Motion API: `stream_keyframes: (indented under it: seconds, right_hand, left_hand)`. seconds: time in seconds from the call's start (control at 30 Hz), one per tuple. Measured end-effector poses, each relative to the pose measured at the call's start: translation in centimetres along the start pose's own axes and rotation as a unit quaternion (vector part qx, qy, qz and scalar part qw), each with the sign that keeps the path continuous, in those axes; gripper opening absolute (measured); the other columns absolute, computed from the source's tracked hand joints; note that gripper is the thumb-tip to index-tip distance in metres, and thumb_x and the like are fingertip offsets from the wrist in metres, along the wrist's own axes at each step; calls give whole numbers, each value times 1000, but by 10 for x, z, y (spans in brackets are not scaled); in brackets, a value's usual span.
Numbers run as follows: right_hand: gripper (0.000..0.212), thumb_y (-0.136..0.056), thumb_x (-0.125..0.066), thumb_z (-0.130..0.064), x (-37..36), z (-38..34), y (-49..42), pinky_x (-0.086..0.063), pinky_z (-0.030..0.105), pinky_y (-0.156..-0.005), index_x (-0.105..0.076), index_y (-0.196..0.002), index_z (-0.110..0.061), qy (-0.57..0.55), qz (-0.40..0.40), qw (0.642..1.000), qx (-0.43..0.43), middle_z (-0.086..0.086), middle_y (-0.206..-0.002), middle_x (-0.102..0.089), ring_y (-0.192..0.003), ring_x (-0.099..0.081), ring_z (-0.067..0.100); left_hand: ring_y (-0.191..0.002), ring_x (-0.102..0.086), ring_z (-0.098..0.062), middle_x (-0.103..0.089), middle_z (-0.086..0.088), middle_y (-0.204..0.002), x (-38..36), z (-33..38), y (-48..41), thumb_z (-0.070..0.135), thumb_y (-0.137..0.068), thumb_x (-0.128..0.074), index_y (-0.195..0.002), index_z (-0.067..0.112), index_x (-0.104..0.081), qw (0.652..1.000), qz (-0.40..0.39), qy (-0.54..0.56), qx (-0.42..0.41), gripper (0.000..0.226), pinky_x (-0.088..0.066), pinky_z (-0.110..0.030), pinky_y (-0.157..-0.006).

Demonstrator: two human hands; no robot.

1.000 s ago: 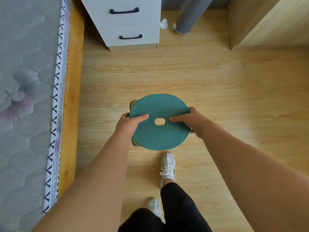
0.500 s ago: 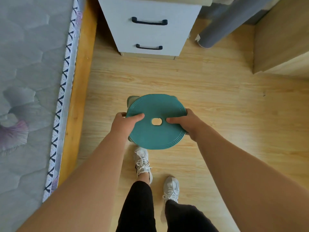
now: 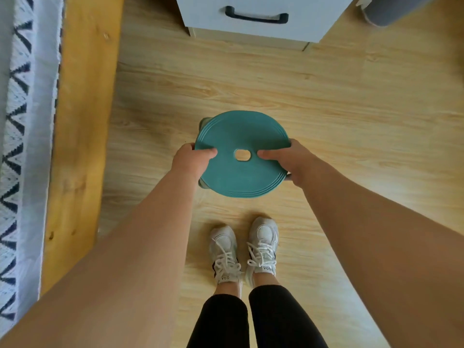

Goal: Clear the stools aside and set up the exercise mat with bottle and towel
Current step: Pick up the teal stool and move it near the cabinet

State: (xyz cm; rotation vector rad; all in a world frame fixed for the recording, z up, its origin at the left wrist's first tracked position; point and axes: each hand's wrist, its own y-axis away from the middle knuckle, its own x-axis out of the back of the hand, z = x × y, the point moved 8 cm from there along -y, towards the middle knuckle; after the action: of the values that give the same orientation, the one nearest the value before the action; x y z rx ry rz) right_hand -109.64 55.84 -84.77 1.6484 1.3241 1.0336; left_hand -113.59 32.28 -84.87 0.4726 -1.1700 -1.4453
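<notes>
A round teal stool with a small oval hole in the middle of its seat is in front of me, over the wooden floor. My left hand grips the seat's left rim, thumb on top pointing at the hole. My right hand grips the right rim the same way. The stool's legs are mostly hidden under the seat. I cannot tell whether it touches the floor. No mat, bottle or towel is in view.
A white drawer cabinet stands just ahead. The bed's wooden frame and patterned mattress edge run along the left. A grey cylinder lies at the top right. My feet stand close behind the stool.
I have stepped forward with the stool in both hands. The cabinet is closer and my feet have come together side by side. Both grips are unchanged.
</notes>
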Motion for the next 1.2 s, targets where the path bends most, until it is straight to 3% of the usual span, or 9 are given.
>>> stream_keyframes:
  seconds: [0.2, 0.27, 0.33, 0.43, 0.53, 0.63, 0.83, 1.1, 1.2]
  right_hand:
    - [70, -75, -82, -13, -8, 6, -47, -48, 18, -37, -46, -135, -11, 3, 5, 1000, -22, 8, -122, -61, -80, -61, 13]
    - [73, -74, -83, -14, -10, 7, -55, -52, 24, -49, -44, -135, -11, 13, 10, 1000, -27, 9, -123, -60, -87, -63, 17]
    - [77, -73, -84, -16, -11, 8, -64, -57, 38, -74, -41, -137, -10, 33, 22, 999, -33, 10, -126, -58, -102, -62, 25]
    - [82, -72, -84, -19, -9, 7, -71, -52, 50, -93, -37, -138, -9, 55, 39, 997, -39, 11, -127, -56, -110, -60, 31]
    - [82, -74, -81, -13, -9, 6, -69, -52, 51, -93, -33, -140, -10, 64, 42, 996, -43, 13, -128, -54, -111, -59, 32]
    - [83, -78, -76, -8, -7, 5, -60, -50, 44, -90, -28, -146, -11, 82, 33, 995, -48, 14, -132, -50, -110, -56, 31]
    - [82, -83, -72, -9, 6, -13, -25, -40, 35, -80, -24, -150, -7, 134, 43, 990, -19, 17, -134, -48, -94, -45, 22]
    - [63, -86, -64, -4, 21, -62, 77, -45, 40, -96, -39, -144, -5, 183, 19, 983, 18, 17, -139, -48, -120, -50, 32]
    - [53, -85, -61, 1, 34, -83, 135, -46, 42, -101, -49, -136, -4, 190, 18, 981, 28, 18, -131, -54, -119, -52, 32]
  left_hand:
    - [-98, -59, -27, -62, -11, -117, -15, -4, -44, 16, -90, -55, -129, 11, -51, 1000, -1, -23, 21, 40, -43, -32, -73]
    - [-94, -58, -25, -59, -11, -118, -18, -8, -52, 13, -91, -54, -132, 9, -45, 999, 0, -22, 40, 42, -44, -33, -71]
    - [-94, -55, -25, -56, -12, -120, -21, -11, -56, 12, -92, -53, -135, 10, -40, 998, 0, -34, 59, 45, -43, -34, -73]
    - [-112, -54, -31, -54, -14, -129, -30, -11, -58, 10, -92, -54, -141, 10, -36, 994, -18, -83, 66, 52, -43, -38, -89]
    - [-116, -53, -31, -52, -13, -133, -35, -9, -55, 6, -93, -51, -142, 11, -34, 993, -39, -90, 64, 52, -42, -34, -86]
    - [-112, -54, -30, -51, -12, -135, -36, -3, -43, 7, -94, -48, -144, 14, -33, 992, -44, -99, 62, 52, -44, -30, -69]
    - [-112, -47, -25, -40, -9, -146, -35, 18, -7, 7, -94, -47, -150, 22, -22, 996, -41, -67, 34, 64, -34, -32, -79]
    - [-68, -37, -7, -31, -9, -153, -19, 72, 87, 5, -94, -45, -153, 26, -11, 993, -46, -108, -8, 72, -26, -22, -53]
    - [-94, -47, -19, -35, -9, -150, -12, 102, 138, 6, -93, -46, -153, 26, -12, 988, -57, -138, -34, 71, -36, -30, -67]
